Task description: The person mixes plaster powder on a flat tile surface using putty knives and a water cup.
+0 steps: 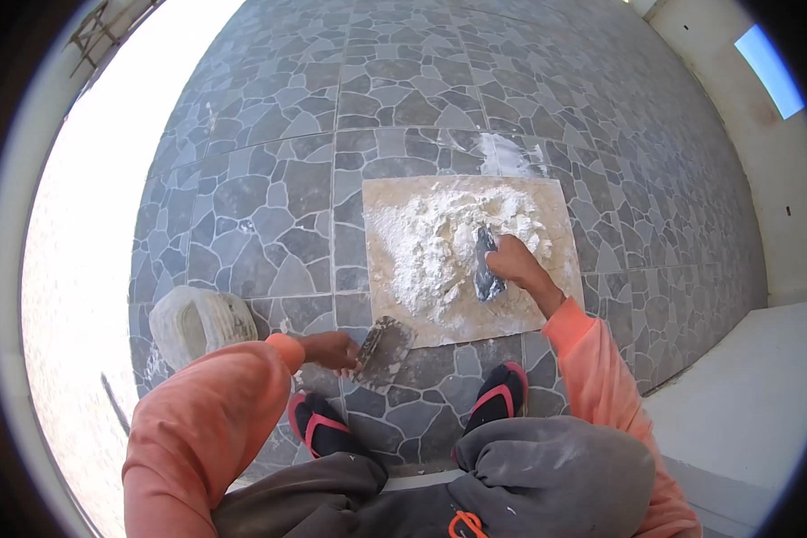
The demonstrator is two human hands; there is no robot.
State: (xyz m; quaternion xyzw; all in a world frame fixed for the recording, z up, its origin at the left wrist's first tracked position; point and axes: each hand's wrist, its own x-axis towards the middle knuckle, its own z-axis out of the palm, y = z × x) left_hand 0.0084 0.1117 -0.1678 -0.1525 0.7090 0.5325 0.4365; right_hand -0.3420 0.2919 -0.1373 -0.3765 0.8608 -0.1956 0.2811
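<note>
My right hand has a closed grip on the trowel dug into the white powder on the beige board, my left hand clasps a scraper at its near corner, and I judge a hard drag could scatter powder onto the floor.

The floor beyond the board and left of it is open. On the board, the powder and the right hand with its trowel block the middle; its right strip is bare. At its near edge are the left hand with a float and two sandals; a bucket stands off its near-left corner.
</note>
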